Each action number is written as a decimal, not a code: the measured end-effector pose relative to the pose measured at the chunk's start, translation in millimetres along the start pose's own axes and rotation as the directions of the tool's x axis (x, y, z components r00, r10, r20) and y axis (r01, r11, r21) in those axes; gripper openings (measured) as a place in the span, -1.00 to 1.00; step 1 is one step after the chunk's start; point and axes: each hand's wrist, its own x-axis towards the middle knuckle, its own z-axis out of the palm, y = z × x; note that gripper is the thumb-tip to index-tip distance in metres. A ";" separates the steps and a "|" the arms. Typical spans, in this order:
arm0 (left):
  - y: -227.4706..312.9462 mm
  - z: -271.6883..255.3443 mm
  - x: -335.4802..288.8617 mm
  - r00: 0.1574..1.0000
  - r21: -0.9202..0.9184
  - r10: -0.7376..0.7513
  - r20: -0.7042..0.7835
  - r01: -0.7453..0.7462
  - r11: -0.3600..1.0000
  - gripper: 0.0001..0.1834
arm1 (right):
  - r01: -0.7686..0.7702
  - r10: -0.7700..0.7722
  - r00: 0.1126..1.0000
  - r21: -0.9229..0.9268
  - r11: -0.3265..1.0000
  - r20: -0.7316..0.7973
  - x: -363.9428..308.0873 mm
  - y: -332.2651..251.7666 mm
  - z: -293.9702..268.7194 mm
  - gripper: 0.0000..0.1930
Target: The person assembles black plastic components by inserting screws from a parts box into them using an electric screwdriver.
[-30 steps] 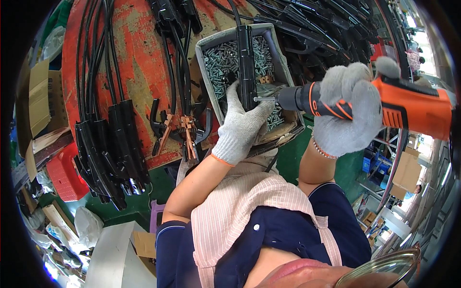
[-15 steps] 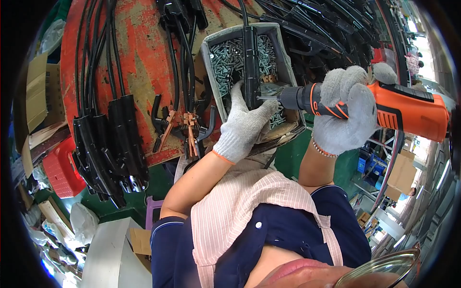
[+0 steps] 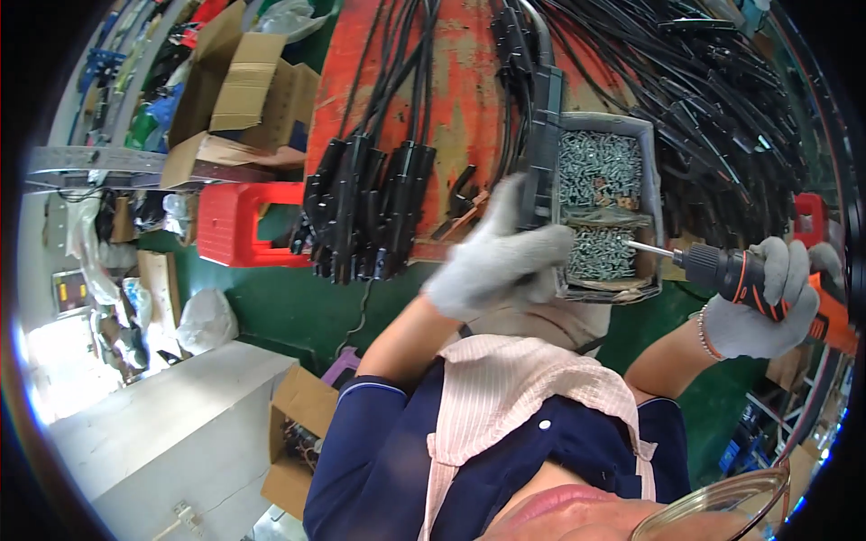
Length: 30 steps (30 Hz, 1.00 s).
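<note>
My left hand, in a grey-white knit glove and smeared by motion, is closed round the lower end of a long black cable handle. The handle stands along the left wall of a grey box of small silvery screws. A divider splits the box, and a few copper-coloured pieces lie among the screws. Gloved too, my right hand grips an orange and black power screwdriver. Its long bit points left, with the tip over the box's near compartment.
Left of the box, a bundle of black cable handles hangs over the edge of the worn red table. More black handles are heaped at right. A red plastic stool and open cardboard boxes stand at left.
The view has swung left. My left hand has carried the black handle from over the screws to the box's left side. The screwdriver bit has come away from the handle, toward the right.
</note>
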 end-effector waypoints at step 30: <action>-46.8 -40.1 35.6 0.885 0.936 0.394 0.247 -0.112 -0.335 -0.61 | 0.133 0.161 0.977 -0.990 0.046 0.139 -19.7 110.5 -113.7 -0.52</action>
